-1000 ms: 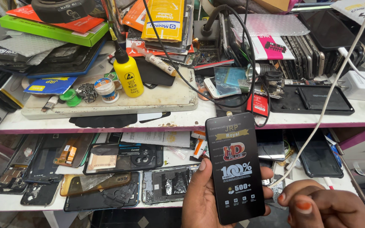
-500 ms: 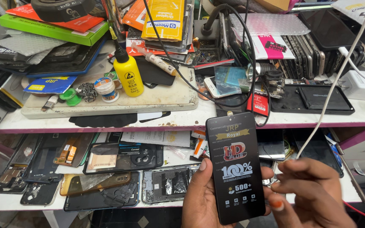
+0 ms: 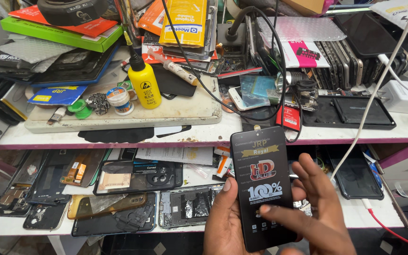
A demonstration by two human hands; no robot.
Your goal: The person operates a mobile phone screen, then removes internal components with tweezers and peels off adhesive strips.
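Your surface (image 3: 204, 133) is a white top with a pink front edge, crowded with repair clutter. A shelf (image 3: 190, 222) sits just below it, lined with opened phone backs (image 3: 138, 178) and bare frames. On the left of the surface lies a worn work mat (image 3: 175, 111), with a yellow squeeze bottle (image 3: 143, 84) standing upright on it, a small round tin (image 3: 118, 100) just beside that. A green box (image 3: 55, 34) is stacked behind on the left, orange and yellow packets (image 3: 185, 21) at centre back, a row of phone screens on edge (image 3: 341, 59) at right. A black tray (image 3: 350, 113) lies flat at right, a white charger (image 3: 402, 97) next to it, and its white cable (image 3: 369, 101) runs down across the surface edge.

The black phone display panel (image 3: 265, 186) is in front of the shelf, upright, printed film facing you.

Your left hand (image 3: 225, 222) has its grip closed on the panel from behind and below, thumb on its left edge. Your right hand (image 3: 315, 208) has an open, loose grip, holding nothing: forefinger laid across the panel's lower face, other fingers spread beside its right edge
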